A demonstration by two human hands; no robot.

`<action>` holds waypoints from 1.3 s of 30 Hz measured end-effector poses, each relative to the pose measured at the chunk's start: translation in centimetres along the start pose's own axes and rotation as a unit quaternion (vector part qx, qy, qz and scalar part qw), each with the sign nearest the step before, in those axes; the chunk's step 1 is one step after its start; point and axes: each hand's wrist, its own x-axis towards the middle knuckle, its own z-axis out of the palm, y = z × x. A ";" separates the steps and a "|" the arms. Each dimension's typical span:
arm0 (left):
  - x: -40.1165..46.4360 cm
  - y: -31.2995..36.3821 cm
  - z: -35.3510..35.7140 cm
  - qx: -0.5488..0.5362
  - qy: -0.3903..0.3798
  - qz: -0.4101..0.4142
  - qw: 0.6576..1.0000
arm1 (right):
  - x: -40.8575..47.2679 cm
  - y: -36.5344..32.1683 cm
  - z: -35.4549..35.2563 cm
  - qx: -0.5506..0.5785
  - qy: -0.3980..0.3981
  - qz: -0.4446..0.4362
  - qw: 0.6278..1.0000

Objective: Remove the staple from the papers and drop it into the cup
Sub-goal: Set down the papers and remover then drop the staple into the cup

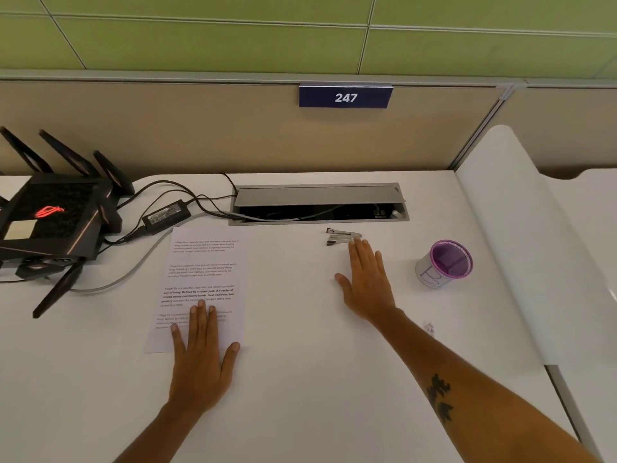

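The staple itself we can't make out; too small at this range, presumably in a top corner of the papers [200, 285], but we can't tell which. We'd judge it tiny, stiff wire, easy to lose once free, and best lifted by its crown with the staple remover [342, 236] rather than fingernails. The papers look thin and floppy, likely to slide on the smooth desk [300, 379], so they need pinning flat near the stapled corner while we pull.

The papers are white sheets with printed paragraphs, one block in bold, lying left of centre, long side running away from us, slightly skewed.

Left hand [200, 359] lies flat, fingers straight, pressing on the lower part of the papers. Right hand [365, 279] is flat too, fingers extended, tips just touching or right beside the staple remover; nothing gripped in either hand. Hands well apart.

The staple remover is a small metal jawed tool, near the desk's cable box [319, 203]. The cup [445, 264], white with purple rim and inside, stands upright to the right, apart from the tool. Router [50, 215], power brick [166, 215] and cables sit far left. Sign reading 247 [345, 96] on the partition.

Removal not yet begun, we judge.
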 end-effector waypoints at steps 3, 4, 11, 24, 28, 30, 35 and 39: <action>0.3 2.8 -0.2 0.001 -0.001 0.016 1.000 | -3.0 0.7 0.0 -0.009 -0.014 0.002 1.000; 0.3 4.0 -0.3 0.000 -0.004 0.023 1.000 | -3.9 1.0 -0.1 -0.009 -0.016 0.004 1.000; 0.1 12.8 0.4 -0.017 -0.023 0.096 0.995 | -9.6 4.4 -1.4 0.006 -0.015 0.026 1.000; -1.8 24.8 4.0 -0.012 -0.101 0.161 0.982 | -18.7 12.9 -2.9 -0.001 0.004 0.107 0.994; -2.0 25.9 5.2 -0.007 -0.110 0.160 0.981 | -20.5 14.2 -2.5 -0.012 -0.020 0.127 0.992; -2.1 26.1 5.7 0.000 -0.108 0.158 0.982 | -21.0 14.4 -2.3 -0.018 -0.031 0.140 0.989; -2.0 25.6 6.4 0.008 -0.091 0.168 0.982 | -20.9 13.5 -1.8 -0.042 -0.045 0.155 0.986; -2.1 25.6 6.4 0.009 -0.081 0.174 0.981 | -19.9 12.2 -1.5 -0.050 -0.048 0.150 0.986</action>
